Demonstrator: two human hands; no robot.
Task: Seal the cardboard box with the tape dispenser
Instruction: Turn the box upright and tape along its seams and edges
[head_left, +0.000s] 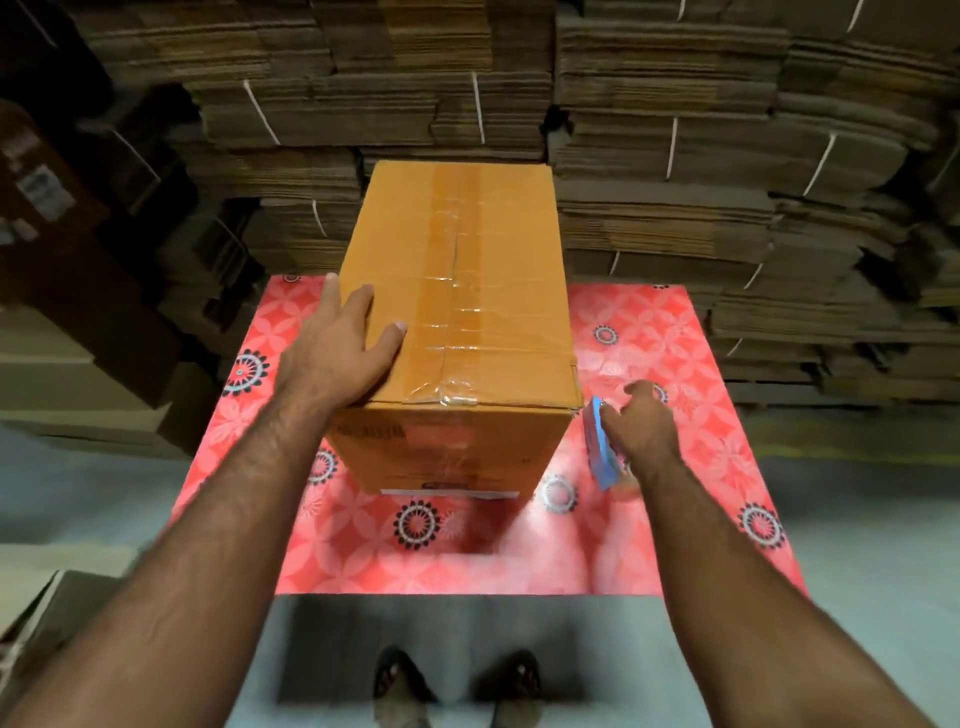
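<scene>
Our left hand (343, 347) rests with spread fingers on the taped box (457, 291). Our right hand (641, 423) grips the blue tape dispenser (600, 449) beside it.

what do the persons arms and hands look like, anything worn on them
Both arms are bare right down from the frame's edge: no sleeves in view. The left hand and right hand have no gloves, and no rings, watch or bands show. The forearms are hairy.

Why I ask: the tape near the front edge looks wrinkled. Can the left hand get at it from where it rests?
Probably yes. The left hand rests flat on the orange-brown cardboard box top, and nothing lies between it and the wrinkled clear tape.
</scene>
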